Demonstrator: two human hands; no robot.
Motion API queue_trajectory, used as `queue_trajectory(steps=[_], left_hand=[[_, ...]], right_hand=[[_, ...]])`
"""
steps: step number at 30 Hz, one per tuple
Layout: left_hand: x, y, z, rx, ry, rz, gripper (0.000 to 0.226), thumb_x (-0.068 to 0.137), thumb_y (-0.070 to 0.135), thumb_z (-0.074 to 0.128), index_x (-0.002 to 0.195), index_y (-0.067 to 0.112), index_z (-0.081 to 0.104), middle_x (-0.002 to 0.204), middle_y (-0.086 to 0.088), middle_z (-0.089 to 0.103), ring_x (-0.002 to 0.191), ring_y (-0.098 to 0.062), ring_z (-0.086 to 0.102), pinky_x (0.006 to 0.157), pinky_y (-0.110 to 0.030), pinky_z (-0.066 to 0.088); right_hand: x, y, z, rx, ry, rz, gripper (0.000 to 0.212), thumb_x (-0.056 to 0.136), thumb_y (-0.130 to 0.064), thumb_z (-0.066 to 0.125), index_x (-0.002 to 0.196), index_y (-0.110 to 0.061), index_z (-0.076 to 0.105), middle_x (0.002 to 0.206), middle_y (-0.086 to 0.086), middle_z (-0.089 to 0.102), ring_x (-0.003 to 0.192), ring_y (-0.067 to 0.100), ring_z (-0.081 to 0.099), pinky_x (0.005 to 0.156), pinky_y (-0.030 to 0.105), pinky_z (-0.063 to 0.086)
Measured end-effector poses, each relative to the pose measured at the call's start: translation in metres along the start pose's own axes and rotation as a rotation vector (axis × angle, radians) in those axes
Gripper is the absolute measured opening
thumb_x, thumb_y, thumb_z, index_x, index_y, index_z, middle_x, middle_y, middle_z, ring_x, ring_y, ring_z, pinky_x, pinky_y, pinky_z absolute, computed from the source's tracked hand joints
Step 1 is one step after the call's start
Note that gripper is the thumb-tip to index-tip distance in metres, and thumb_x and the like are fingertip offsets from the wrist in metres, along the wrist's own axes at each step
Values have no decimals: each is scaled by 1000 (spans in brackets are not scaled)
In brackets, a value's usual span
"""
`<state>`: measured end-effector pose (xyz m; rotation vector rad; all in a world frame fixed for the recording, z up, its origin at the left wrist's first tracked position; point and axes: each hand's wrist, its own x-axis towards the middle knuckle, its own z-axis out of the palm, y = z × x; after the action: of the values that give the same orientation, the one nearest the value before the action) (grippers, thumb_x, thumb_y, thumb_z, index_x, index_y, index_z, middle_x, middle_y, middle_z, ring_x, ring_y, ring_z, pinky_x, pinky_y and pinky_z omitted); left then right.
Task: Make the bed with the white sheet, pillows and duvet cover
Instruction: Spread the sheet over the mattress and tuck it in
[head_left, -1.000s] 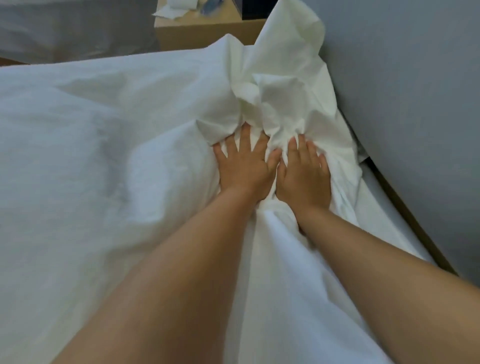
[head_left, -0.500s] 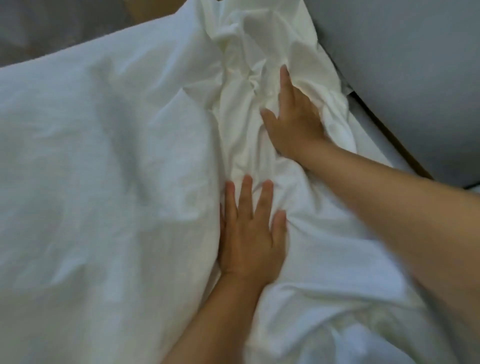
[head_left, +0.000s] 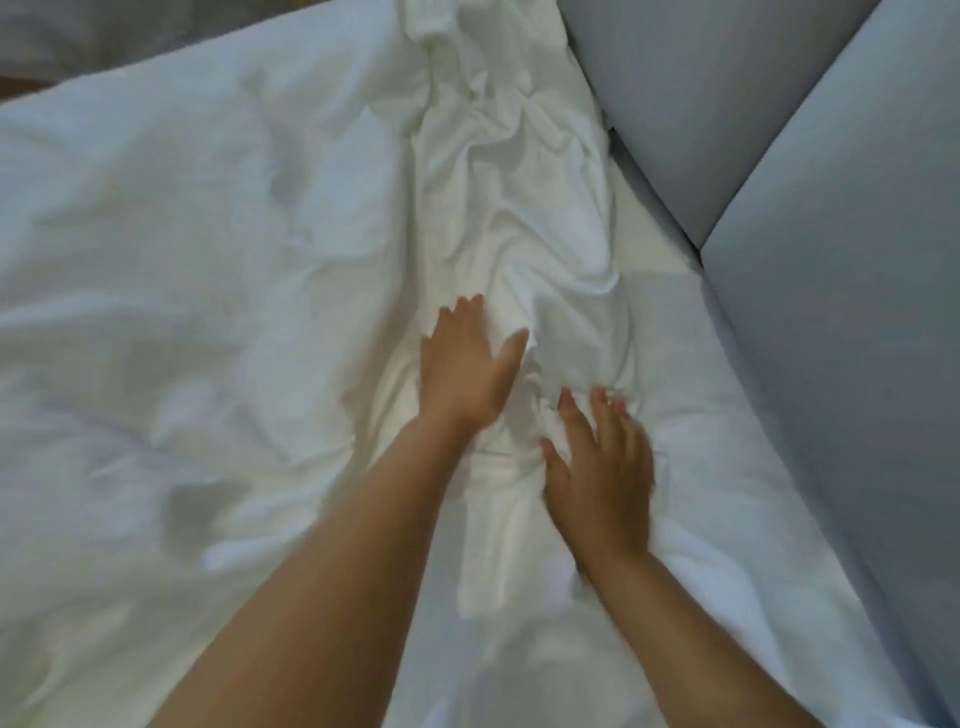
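Note:
A white duvet (head_left: 182, 270) covers the left and middle of the bed. Along its right side runs a crumpled ridge of white sheet (head_left: 519, 208), bunched from the top of the view down to my hands. My left hand (head_left: 465, 371) lies flat on this ridge with straight fingers. My right hand (head_left: 602, 467) is a little nearer and to the right, fingers spread, pressing the same bunched fabric. Neither hand grips anything. No pillow is in view.
Grey padded headboard panels (head_left: 779, 130) rise at the right, with a seam between two of them. A strip of flat white sheet (head_left: 727, 467) lies between the bunched fabric and the panels.
My right hand has drawn back from the far end of the bunched fabric to beside my left hand. The left hand stays flat on the ridge. The view has shifted along the bed.

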<state>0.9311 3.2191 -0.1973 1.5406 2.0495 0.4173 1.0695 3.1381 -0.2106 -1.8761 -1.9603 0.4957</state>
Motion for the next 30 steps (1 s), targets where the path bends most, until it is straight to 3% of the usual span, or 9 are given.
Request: queue_trajectory(steps=[3,6,10,13,16,18,21,26,30], left_hand=[[-113,-3,10,-195,2,-27,80,84,68,33,148,20,27,156,-2,23,144,-18,15,119,-39,10],[-223,-3,43,25,-82,-148,75,88,68,17,150,30,-4,159,0,-12,144,-12,-18,115,-39,-9],[-284,20,61,-53,-226,-299,49,97,47,8,131,47,-27,155,4,-27,135,-12,-35,113,-48,-11],[-277,67,48,-231,-125,28,51,104,24,28,151,29,8,158,-16,9,145,-35,7,113,-54,14],[-276,137,42,-361,-336,93,67,92,48,7,151,15,12,158,1,-1,147,-18,-2,117,-44,2],[-276,152,45,-314,-528,92,60,96,35,7,147,4,10,152,2,-10,144,-13,-8,116,-34,0],[-283,132,54,-346,-524,152,53,98,5,44,146,5,21,158,-9,12,145,-20,13,116,-27,7],[-332,44,43,136,-539,330,43,99,24,38,140,12,39,147,-11,34,136,-24,28,110,-30,22],[-400,-47,-26,34,-206,72,51,95,37,46,142,19,41,147,-2,41,139,-18,27,112,-26,9]], right_hand=[[-19,5,-32,157,-61,194,75,82,-35,70,144,-10,36,147,20,37,134,38,34,108,46,25],[-75,10,-57,-160,-299,359,100,77,-64,59,151,-19,9,153,11,21,137,30,24,108,42,24],[-94,1,-102,5,-468,287,40,94,-26,48,132,-17,40,123,10,56,109,31,55,85,33,45],[-74,20,-164,87,-10,244,27,83,-12,49,107,-9,61,99,22,65,90,41,60,68,34,40],[-74,27,-198,127,365,177,45,74,-8,51,117,-10,59,108,21,63,94,39,57,71,33,36],[-89,27,-177,-164,41,143,64,84,-14,54,145,-16,32,134,18,43,118,36,42,89,39,35],[-118,52,-137,-293,-445,83,74,95,-33,45,151,-31,-4,159,3,-1,144,27,3,114,41,8],[-146,81,-125,-305,-341,-3,71,91,-20,52,152,-21,17,159,11,13,144,32,10,114,43,6],[-190,44,-127,-194,-358,41,72,90,-32,56,151,-15,21,158,15,10,144,33,6,114,45,4]])
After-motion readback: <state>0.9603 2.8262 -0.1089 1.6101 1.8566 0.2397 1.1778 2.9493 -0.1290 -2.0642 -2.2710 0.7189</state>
